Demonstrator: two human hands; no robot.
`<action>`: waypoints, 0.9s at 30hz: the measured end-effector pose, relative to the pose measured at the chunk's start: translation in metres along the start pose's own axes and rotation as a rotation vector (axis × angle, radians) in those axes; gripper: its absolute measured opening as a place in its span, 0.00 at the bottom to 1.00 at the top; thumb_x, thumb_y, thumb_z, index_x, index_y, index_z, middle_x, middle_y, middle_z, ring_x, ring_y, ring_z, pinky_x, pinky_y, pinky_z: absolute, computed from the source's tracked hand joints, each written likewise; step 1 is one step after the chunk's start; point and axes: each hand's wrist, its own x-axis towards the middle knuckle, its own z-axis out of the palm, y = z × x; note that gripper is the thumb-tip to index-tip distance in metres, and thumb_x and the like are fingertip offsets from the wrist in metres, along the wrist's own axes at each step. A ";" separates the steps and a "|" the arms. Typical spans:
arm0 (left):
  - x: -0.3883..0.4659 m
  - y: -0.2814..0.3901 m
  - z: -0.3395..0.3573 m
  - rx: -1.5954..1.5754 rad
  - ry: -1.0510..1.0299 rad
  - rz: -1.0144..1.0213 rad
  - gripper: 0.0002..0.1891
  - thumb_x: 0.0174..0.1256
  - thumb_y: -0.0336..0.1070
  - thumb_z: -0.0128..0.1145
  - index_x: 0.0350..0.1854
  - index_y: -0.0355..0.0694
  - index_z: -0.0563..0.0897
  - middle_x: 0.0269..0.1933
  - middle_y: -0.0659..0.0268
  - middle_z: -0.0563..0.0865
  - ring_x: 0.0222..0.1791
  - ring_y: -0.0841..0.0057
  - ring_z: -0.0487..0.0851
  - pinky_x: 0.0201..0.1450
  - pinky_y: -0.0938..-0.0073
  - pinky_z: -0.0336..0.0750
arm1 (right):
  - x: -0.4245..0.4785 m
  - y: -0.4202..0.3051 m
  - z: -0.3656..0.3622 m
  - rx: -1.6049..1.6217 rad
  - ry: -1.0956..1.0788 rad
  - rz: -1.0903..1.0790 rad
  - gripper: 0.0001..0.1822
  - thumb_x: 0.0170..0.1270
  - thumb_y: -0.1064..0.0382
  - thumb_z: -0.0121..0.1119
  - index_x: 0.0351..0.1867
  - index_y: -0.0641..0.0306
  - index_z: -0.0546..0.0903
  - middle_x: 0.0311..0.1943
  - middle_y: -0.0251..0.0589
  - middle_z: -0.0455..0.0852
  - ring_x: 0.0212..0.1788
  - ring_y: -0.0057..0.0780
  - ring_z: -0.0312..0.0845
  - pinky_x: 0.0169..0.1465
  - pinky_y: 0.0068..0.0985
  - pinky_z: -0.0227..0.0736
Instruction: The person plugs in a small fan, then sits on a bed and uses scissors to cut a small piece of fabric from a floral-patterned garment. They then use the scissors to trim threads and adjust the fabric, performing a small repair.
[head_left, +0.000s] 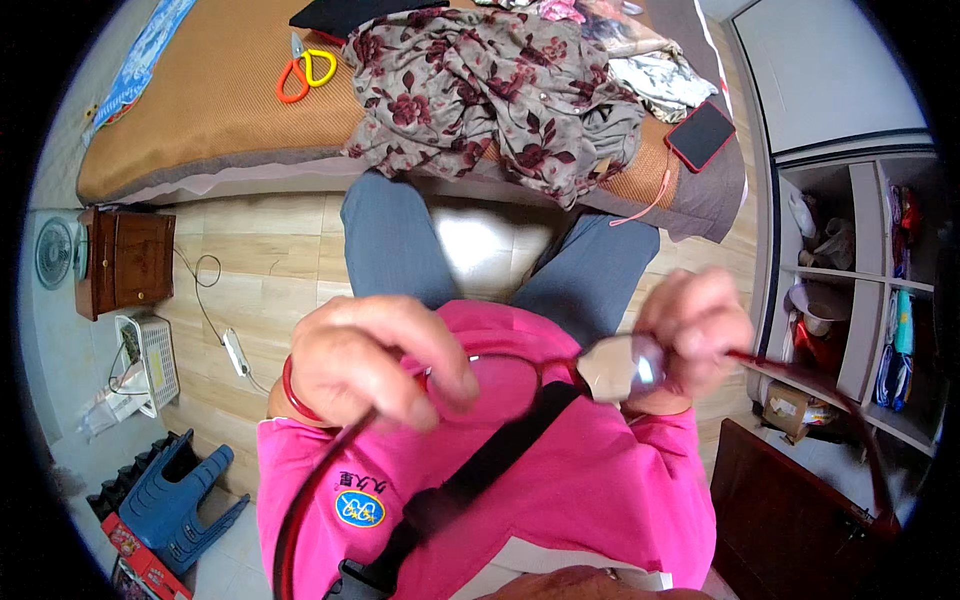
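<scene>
A pair of eyeglasses with dark red frames is held before my chest in both hands. My left hand, a red bracelet at its wrist, pinches the frame near the left hinge. At the other lens, my right hand is closed on the frame's outer end, its fingers blurred. Both temples point back towards my head, the left one curving down and the right one out to the side. The right lens shows a pale, bright patch; whether it is reflection or cloth, I cannot tell. Behind the glasses runs a black strap across my pink shirt.
Ahead, a bed bears a crumpled floral garment, scissors with orange and yellow handles, and a phone. Leftward are a wooden cabinet, a power strip, a white basket and blue plastic stools. Shelves stand right.
</scene>
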 end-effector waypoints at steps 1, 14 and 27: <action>0.007 0.004 -0.004 -0.062 -0.096 0.013 0.05 0.57 0.29 0.60 0.31 0.32 0.81 0.38 0.45 0.80 0.36 0.60 0.82 0.40 0.66 0.78 | 0.003 -0.005 0.001 0.035 -0.034 -0.055 0.10 0.54 0.65 0.66 0.32 0.69 0.78 0.30 0.46 0.75 0.25 0.28 0.73 0.25 0.22 0.71; 0.019 0.025 0.011 -0.192 -0.124 0.060 0.02 0.56 0.24 0.57 0.31 0.34 0.82 0.36 0.44 0.80 0.27 0.58 0.82 0.30 0.65 0.81 | 0.019 -0.032 0.011 0.128 -0.271 -0.115 0.07 0.50 0.71 0.65 0.32 0.65 0.80 0.34 0.44 0.75 0.28 0.35 0.75 0.27 0.23 0.77; 0.028 0.053 0.027 0.071 0.251 0.479 0.10 0.42 0.21 0.68 0.26 0.40 0.82 0.37 0.62 0.75 0.24 0.76 0.79 0.21 0.80 0.74 | 0.046 -0.037 0.024 0.035 -0.190 -0.278 0.10 0.47 0.69 0.69 0.33 0.54 0.83 0.36 0.31 0.75 0.34 0.18 0.76 0.34 0.11 0.80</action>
